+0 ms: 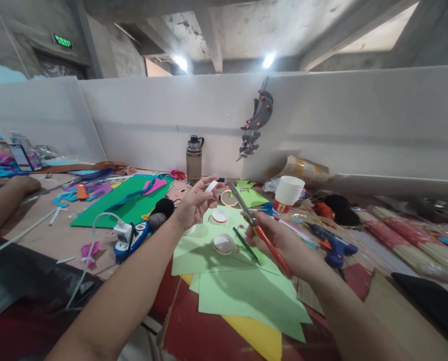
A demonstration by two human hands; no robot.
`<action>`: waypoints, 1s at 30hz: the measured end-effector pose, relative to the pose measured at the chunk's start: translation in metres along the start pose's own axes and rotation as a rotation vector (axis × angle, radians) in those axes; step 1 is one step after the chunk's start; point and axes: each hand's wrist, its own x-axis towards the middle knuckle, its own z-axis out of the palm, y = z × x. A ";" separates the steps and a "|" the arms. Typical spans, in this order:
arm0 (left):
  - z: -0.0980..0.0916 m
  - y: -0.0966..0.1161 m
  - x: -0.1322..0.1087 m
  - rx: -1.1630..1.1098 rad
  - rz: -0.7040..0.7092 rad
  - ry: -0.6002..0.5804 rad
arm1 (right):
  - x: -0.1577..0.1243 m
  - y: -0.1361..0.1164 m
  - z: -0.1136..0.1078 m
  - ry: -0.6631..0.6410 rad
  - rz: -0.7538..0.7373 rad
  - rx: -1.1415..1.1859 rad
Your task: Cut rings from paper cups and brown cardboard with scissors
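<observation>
My left hand (198,201) is raised over the light green paper sheets (246,293), its fingers pinched on a small white paper cup piece (211,186) with a red edge. My right hand (271,231) grips red-handled scissors (263,235), whose metal blades point up and away to the left. The blades are apart from the cup piece. Beneath my hands, a cut cup base (224,244) and a second cut cup base (219,216) rest on the green paper. A paper ring (229,197) stands behind the blades. A dark green pen (245,245) lies beside my right hand.
A stack of paper cups (288,193) and a blue glue gun (334,245) are on the right. Behind stands a bottle (194,163) before the white partition (144,120). On the left are a blue power strip (133,243), green foam sheet (107,208) and another person's arm (5,195).
</observation>
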 end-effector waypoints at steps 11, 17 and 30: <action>0.000 0.000 -0.002 -0.008 -0.009 -0.022 | -0.004 -0.022 0.003 -0.121 0.191 0.028; 0.000 0.000 -0.003 0.009 -0.050 -0.057 | -0.007 -0.037 0.006 -0.098 0.262 0.043; -0.002 -0.002 -0.002 0.040 -0.066 -0.078 | -0.010 -0.043 0.007 -0.086 0.311 0.047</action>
